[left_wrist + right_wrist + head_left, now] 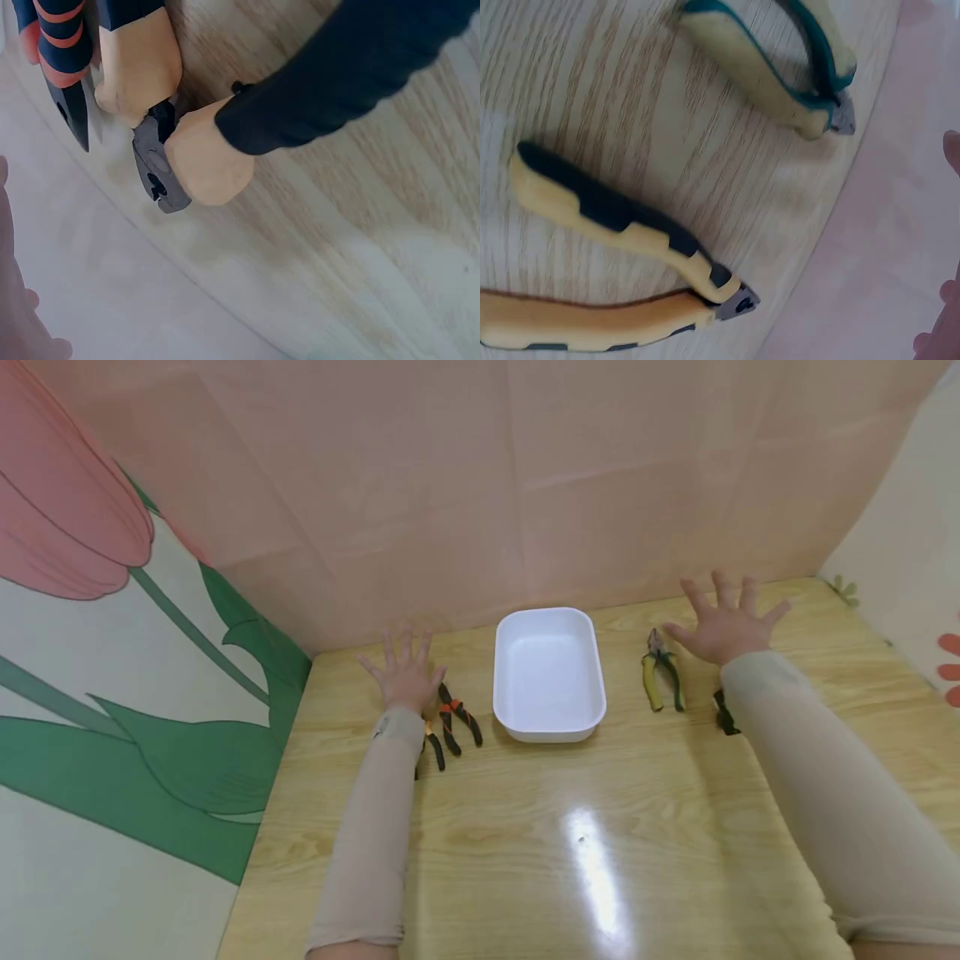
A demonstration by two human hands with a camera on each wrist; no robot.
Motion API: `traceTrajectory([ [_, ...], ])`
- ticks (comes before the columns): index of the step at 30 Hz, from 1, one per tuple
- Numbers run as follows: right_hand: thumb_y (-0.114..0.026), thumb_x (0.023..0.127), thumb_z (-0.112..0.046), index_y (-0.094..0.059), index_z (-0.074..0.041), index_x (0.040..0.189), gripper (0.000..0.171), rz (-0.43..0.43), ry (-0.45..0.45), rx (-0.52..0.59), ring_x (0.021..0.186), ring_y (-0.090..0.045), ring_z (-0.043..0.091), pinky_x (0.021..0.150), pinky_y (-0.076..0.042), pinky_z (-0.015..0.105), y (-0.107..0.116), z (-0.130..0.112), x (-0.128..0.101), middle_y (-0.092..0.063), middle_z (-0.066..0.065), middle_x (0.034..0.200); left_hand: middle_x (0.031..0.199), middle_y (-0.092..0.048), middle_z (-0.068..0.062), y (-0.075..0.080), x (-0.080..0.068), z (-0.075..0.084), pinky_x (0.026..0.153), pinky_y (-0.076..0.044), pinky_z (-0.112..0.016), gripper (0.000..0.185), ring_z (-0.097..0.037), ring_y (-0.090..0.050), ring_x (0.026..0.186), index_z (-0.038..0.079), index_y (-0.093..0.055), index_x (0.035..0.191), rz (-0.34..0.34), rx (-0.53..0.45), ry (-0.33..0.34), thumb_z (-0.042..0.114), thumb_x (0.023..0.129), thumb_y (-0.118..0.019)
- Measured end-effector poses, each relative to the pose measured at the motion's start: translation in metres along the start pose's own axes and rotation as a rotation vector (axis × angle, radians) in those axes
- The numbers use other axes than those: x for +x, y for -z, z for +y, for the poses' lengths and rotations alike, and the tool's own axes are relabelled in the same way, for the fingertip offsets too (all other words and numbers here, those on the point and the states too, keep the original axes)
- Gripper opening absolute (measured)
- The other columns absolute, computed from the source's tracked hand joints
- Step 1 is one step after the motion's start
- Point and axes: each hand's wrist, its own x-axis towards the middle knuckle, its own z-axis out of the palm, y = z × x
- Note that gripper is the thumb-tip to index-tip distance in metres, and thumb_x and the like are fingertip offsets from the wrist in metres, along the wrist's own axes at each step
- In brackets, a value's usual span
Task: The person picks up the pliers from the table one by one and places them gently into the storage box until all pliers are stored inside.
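Note:
My left hand (406, 681) is held with fingers spread, over the table's back edge near two pliers. Black-and-orange pliers (459, 717) lie just right of it. Pliers with tan and black handles (210, 161) lie partly hidden under my left wrist in the head view. On the right, my right hand (723, 628) also has its fingers spread, beside yellow-and-green pliers (660, 672). A pair of pliers with yellow and black handles (607, 202) shows in the right wrist view, mostly covered by my forearm from above. Neither hand holds anything.
A white rectangular tray (547, 735) stands between the hands on the wood-grain table (517, 843). Pink cloth (450, 485) rises behind the table's back edge. A wall panel with a painted tulip (67, 510) borders the left side, a white panel (915, 552) the right.

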Motion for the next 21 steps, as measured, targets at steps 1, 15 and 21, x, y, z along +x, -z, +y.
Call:
traceTrajectory([
  [1,-0.025,0.092,-0.083,0.006,-0.030,0.163,0.095,0.000,0.004,0.003,0.142,0.029,0.055,0.090,0.016,0.090,0.000,-0.002,0.000,0.022,0.019,0.165,0.171,0.006,-0.002,0.000,0.000,-0.001,0.104,0.004,-0.083,0.077,-0.041,0.022,0.150,0.038,0.008,0.162,0.007,-0.016,0.000,0.067,0.102,-0.030],
  [15,-0.021,0.097,-0.076,0.004,-0.024,0.164,0.088,0.015,0.069,0.027,0.146,0.026,0.051,0.098,0.015,0.086,-0.008,-0.033,0.005,0.018,0.019,0.167,0.171,0.012,-0.002,0.002,-0.004,-0.004,0.102,0.011,-0.082,0.074,-0.039,0.027,0.148,0.038,0.010,0.161,0.023,-0.100,0.006,0.070,0.101,-0.019],
  [21,-0.021,0.099,-0.073,0.008,-0.021,0.164,0.087,0.015,0.113,0.049,0.149,0.020,0.048,0.104,0.014,0.081,-0.009,-0.051,0.001,0.015,0.016,0.168,0.169,0.018,-0.001,0.008,-0.011,-0.002,0.104,0.011,-0.081,0.074,-0.037,0.029,0.148,0.037,0.009,0.162,0.022,-0.165,0.006,0.069,0.102,-0.020],
])
